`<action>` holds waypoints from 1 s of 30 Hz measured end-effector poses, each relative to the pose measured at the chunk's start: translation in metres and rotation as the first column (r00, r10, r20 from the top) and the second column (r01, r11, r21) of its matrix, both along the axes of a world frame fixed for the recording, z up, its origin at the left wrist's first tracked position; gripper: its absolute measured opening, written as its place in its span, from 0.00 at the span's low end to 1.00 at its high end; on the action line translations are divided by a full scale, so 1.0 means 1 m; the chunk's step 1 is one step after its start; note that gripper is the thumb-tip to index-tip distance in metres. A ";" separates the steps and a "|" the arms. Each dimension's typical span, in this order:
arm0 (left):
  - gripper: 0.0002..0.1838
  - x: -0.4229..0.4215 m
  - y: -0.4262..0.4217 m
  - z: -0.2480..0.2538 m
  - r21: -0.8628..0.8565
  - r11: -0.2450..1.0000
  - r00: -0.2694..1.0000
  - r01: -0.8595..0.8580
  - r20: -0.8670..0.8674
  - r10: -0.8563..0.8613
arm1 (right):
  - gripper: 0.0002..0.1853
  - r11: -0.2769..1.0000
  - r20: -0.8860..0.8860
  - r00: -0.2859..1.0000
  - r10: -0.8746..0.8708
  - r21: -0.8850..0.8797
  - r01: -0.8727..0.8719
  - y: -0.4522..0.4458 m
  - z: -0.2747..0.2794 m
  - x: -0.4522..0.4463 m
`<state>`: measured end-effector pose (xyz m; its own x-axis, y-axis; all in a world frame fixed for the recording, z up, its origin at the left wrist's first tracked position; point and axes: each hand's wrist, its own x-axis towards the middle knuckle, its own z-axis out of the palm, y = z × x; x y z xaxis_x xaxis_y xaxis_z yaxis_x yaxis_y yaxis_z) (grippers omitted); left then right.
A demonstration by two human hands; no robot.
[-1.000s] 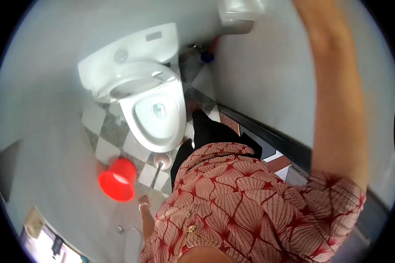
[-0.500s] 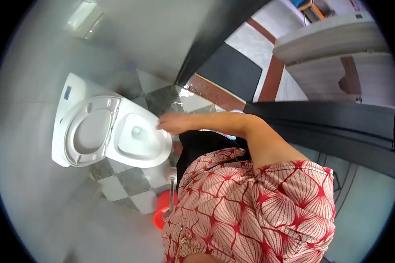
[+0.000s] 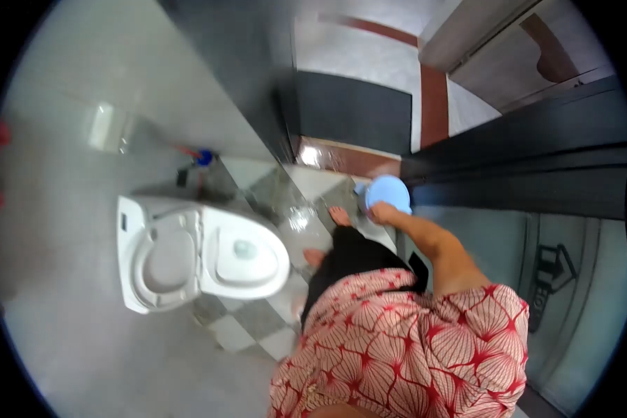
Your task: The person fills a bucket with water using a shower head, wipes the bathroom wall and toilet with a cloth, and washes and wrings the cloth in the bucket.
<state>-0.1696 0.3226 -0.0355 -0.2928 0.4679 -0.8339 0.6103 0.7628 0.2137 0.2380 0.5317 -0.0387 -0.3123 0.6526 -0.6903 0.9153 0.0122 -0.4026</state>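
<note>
Toilet (image 3: 247, 275) stands leftmost; left hand out of view; then wet tiles (image 3: 298, 219), and the right hand (image 3: 381, 212) at the near edge of a light-blue vessel (image 3: 391, 189) just beside the dark frame (image 3: 522, 160), grip impossible to tell. Likely light, stiff plastic, slick if wet, best held by its edge; round from above, it shows no clear long axis or pointing end
</note>
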 end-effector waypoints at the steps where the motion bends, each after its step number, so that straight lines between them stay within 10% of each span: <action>1: 0.19 0.000 0.003 0.002 0.016 1.000 1.000 -0.002 0.008 0.002 | 0.13 0.998 0.015 0.998 0.056 0.027 -0.057 0.003 0.004 0.002; 9: 0.20 -0.016 0.013 0.037 0.014 0.999 0.994 0.050 -0.102 -0.048 | 0.10 0.991 -0.053 0.995 -0.079 0.101 0.084 0.067 0.002 -0.011; 13: 0.20 0.005 0.019 0.063 -0.033 0.999 0.977 0.031 -0.211 -0.037 | 0.08 0.905 -0.429 0.895 -0.125 0.321 0.280 0.173 -0.014 0.015; 17: 0.20 -0.010 0.000 0.077 -0.061 0.998 0.968 0.025 -0.249 -0.040 | 0.08 0.599 -0.696 0.649 -0.306 0.390 0.700 0.294 0.048 -0.002; 21: 0.21 -0.019 -0.053 0.088 -0.066 0.997 0.965 0.033 -0.259 -0.049 | 0.21 0.456 -0.941 0.162 -0.298 0.009 0.890 0.427 0.116 -0.026; 25: 0.21 -0.031 -0.136 0.078 -0.029 0.952 0.884 0.306 -0.362 -0.295 | 0.20 0.265 -0.728 0.652 0.212 0.685 0.679 0.497 0.157 -0.046; 26: 0.21 -0.027 -0.151 0.081 -0.021 0.905 0.819 0.425 -0.417 -0.394 | 0.18 0.689 -0.936 0.331 0.120 0.319 0.651 0.526 0.107 -0.055; 27: 0.25 -0.030 -0.152 0.090 -0.129 0.991 0.947 0.027 -0.313 -0.066 | 0.17 0.852 -0.975 0.048 -0.217 -0.165 0.496 0.557 0.053 -0.062; 28: 0.28 0.008 -0.065 0.168 -0.243 0.900 0.900 -0.362 -0.343 0.269 | 0.17 0.837 -0.960 0.230 -0.163 -0.011 0.547 0.553 0.079 -0.073; 30: 0.22 0.017 -0.124 0.131 -0.158 0.873 0.858 -0.461 -0.329 0.393 | 0.16 0.751 -0.833 0.553 -0.019 0.354 0.557 0.534 0.109 -0.079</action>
